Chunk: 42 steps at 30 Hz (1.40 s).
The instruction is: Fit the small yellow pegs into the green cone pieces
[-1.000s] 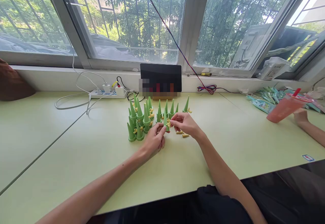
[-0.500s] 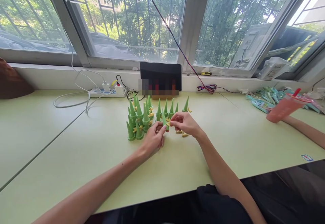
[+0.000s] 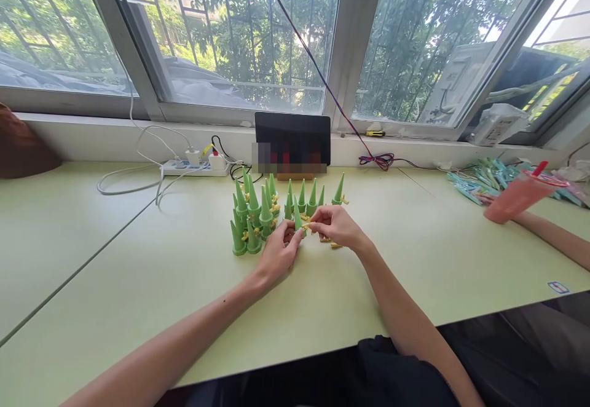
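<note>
My left hand (image 3: 279, 248) is closed around the base of a green cone (image 3: 297, 217), which points upward. Just to its right, my right hand (image 3: 335, 222) pinches a small yellow piece (image 3: 307, 225) against the cone's lower side. Several green cones (image 3: 253, 207) stand in a cluster to the left, some with yellow pieces attached. A row of more cones (image 3: 312, 193) is behind my hands, and one cone (image 3: 339, 190) with a yellow piece stands at the right end. Loose yellow pieces (image 3: 336, 245) lie beneath my right hand.
A dark tablet (image 3: 292, 136) stands at the back of the table (image 3: 230, 327). A power strip (image 3: 196, 168) with cables is left of it, a wire bundle (image 3: 382, 160) right. Another person's hand and forearm (image 3: 550, 235) rest by a red cup (image 3: 520, 198) near packets (image 3: 493, 176).
My left hand's fingers have shifted slightly around the cone's base. Both hands otherwise stay nearly in place, and the view has moved very slightly.
</note>
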Tool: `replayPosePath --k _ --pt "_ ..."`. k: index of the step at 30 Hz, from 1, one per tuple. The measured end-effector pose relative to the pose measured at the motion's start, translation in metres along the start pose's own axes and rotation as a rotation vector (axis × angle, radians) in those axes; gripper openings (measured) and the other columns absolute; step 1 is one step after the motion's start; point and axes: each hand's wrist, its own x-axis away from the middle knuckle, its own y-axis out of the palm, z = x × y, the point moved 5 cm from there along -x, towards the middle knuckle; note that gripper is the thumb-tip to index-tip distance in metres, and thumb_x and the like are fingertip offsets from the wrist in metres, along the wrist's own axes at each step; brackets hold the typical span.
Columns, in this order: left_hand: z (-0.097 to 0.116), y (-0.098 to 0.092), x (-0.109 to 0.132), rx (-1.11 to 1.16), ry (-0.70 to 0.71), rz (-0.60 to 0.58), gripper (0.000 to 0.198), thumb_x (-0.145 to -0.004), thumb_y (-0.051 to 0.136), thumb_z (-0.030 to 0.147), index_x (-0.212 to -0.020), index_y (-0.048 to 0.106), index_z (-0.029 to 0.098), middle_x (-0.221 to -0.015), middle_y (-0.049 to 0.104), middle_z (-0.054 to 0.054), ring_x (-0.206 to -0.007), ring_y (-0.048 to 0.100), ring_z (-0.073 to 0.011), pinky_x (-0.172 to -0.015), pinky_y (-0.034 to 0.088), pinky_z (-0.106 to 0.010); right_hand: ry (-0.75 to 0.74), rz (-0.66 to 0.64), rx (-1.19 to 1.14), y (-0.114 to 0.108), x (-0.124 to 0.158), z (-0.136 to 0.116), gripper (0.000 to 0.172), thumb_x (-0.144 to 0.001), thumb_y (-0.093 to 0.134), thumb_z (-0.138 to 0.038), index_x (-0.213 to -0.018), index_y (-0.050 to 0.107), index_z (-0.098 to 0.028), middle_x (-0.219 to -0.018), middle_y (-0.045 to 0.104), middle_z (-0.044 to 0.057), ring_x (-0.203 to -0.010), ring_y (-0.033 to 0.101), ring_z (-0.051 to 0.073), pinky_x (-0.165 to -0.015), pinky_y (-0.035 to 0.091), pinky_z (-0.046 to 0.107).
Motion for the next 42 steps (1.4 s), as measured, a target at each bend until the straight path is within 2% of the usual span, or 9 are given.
replayPosePath --k 9,15,32,42 --pt "0.0005 -0.0019 0.0003 -0.086 0.039 0.012 0.028 -0.088 0.054 0.047 -0.086 0.051 0.019 -0.072 0.057 0.001 -0.059 0.051 -0.0125 -0.054 0.039 -0.024 0.015 -0.006 0.061 0.0002 -0.0005 0.0022 0.022 -0.077 0.071 -0.034 -0.073 0.060 -0.016 -0.062 0.066 0.002 -0.048 0.057 0.011 -0.046 0.046 0.023" --pt "0.0010 -0.0016 0.0008 -0.117 0.029 0.008 0.027 -0.088 0.054 0.046 -0.087 0.049 0.020 -0.070 0.054 0.003 -0.054 0.048 -0.0106 -0.051 0.037 -0.023 0.037 -0.006 0.085 0.0006 -0.0007 0.0040 0.017 -0.079 0.068 -0.029 -0.072 0.059 -0.016 -0.062 0.066 0.002 -0.047 0.056 0.010 -0.045 0.045 0.022" --pt "-0.0056 -0.0013 0.0026 -0.062 -0.016 -0.024 0.028 -0.088 0.054 0.048 -0.092 0.045 0.022 -0.096 0.056 -0.001 -0.045 0.052 -0.0064 -0.039 0.038 -0.021 0.110 -0.032 0.171 0.0063 0.0030 -0.0005 0.016 -0.083 0.059 -0.027 -0.071 0.058 -0.016 -0.058 0.060 0.000 -0.046 0.050 0.008 -0.041 0.035 0.018" --pt "-0.0069 -0.0014 0.0030 -0.070 -0.002 -0.007 0.027 -0.088 0.054 0.047 -0.093 0.047 0.022 -0.101 0.059 -0.002 -0.045 0.053 -0.0058 -0.039 0.039 -0.021 0.069 -0.043 0.296 0.0089 0.0020 -0.0032 0.031 -0.088 0.050 -0.028 -0.059 0.051 -0.017 -0.051 0.054 -0.001 -0.048 0.044 0.008 -0.049 0.034 0.020"
